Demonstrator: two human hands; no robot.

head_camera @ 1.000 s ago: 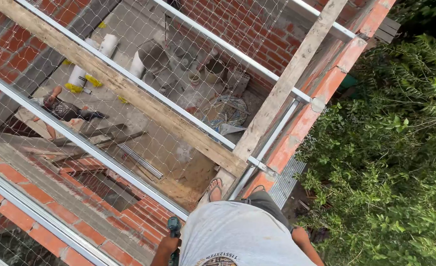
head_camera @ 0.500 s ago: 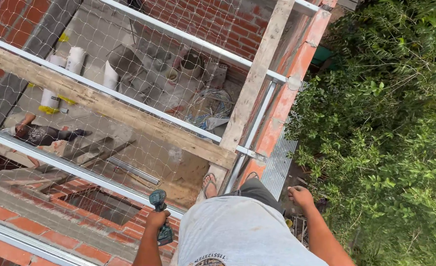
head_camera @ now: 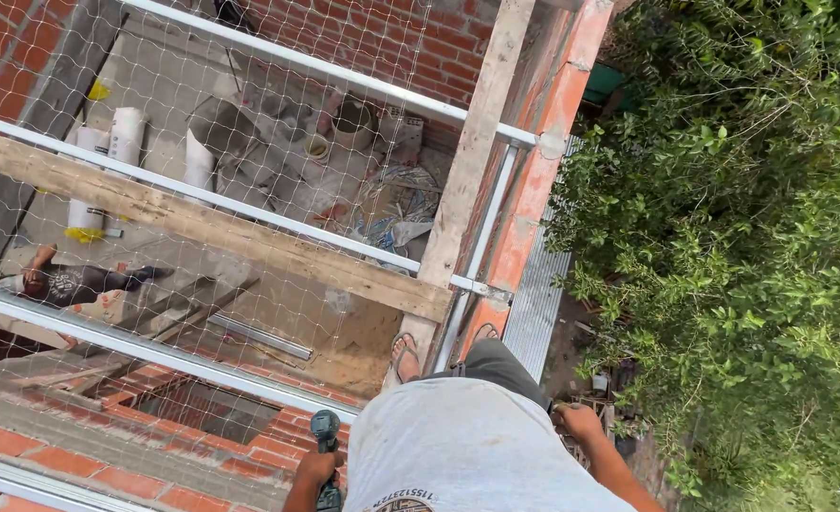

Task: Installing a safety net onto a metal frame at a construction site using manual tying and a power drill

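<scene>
Nearest the camera, the left hand [head_camera: 313, 471] is closed around the grip of a dark green cordless drill [head_camera: 326, 444], its nose raised toward the metal rail [head_camera: 154, 349] just ahead. The right hand [head_camera: 576, 420] curls over something small at the hip (what it grips I cannot tell). This looks like a pause between fastenings; the next move calls for steady footing on the wooden beam [head_camera: 202, 228], beyond which the safety net [head_camera: 277, 152] spans the littered floor far below.
</scene>
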